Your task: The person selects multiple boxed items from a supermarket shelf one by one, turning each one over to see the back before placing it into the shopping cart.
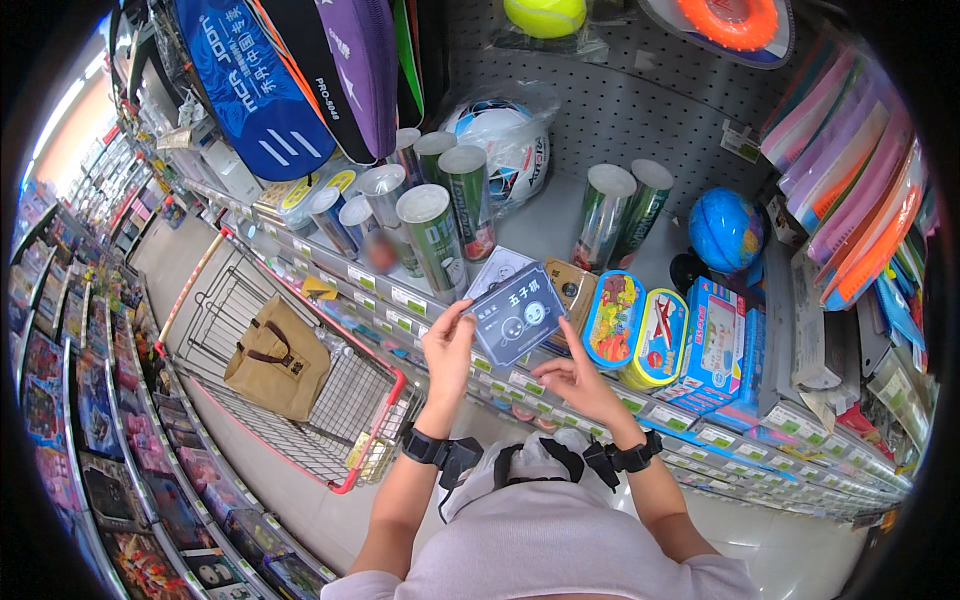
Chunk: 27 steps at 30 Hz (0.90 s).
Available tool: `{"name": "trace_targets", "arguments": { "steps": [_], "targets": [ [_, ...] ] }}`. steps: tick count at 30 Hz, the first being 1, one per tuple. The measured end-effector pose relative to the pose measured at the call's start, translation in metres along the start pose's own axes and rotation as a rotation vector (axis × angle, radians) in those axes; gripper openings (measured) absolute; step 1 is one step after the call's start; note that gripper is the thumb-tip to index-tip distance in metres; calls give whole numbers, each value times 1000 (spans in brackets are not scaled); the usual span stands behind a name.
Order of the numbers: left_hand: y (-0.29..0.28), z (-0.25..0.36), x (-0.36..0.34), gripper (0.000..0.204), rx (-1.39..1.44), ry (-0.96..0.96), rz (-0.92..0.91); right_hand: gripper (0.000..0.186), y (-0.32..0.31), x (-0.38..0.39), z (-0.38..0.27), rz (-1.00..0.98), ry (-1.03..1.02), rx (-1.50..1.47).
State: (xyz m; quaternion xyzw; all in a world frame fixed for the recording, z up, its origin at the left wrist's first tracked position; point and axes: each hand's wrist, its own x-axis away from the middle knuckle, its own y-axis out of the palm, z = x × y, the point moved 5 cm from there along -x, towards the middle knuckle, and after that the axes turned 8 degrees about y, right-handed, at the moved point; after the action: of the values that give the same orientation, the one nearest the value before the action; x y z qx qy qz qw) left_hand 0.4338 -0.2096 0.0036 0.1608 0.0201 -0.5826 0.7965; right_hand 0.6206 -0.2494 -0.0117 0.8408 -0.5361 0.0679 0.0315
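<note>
While standing before a store shelf (545,232), gripping a dark flat box (515,316) by its left edge with the left hand (449,350), holding it up at the shelf's front. Spreading the right hand (583,382) loosely open, reaching a finger to the box's right edge. Positioning the box near a green tube (432,238), just left of a blue oval case (613,318). Seeing a wire cart (398,388) farther left.

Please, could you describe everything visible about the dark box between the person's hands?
The flat, dark blue-grey box looks like printed cardboard, closed, with pale lettering and two round cartoon faces. It is tilted before the shelf, printed face toward the camera. The left hand grips its left end; the right hand seems to touch its right edge.
</note>
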Motion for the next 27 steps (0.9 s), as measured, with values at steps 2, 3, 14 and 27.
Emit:
{"name": "trace_targets", "arguments": {
  "steps": [2,3,14,27],
  "targets": [
    [-13,6,2,20,-87,67,-4,78,0,-1,0,20,-3,-43],
    [-17,10,4,18,-77,65,19,78,2,-1,3,10,2,-42],
    [-23,24,19,18,9,34,9,42,9,-8,14,-44,-2,-164],
    [-23,30,23,29,167,-34,-40,42,13,-4,4,-35,-23,-239]
  ]
}}
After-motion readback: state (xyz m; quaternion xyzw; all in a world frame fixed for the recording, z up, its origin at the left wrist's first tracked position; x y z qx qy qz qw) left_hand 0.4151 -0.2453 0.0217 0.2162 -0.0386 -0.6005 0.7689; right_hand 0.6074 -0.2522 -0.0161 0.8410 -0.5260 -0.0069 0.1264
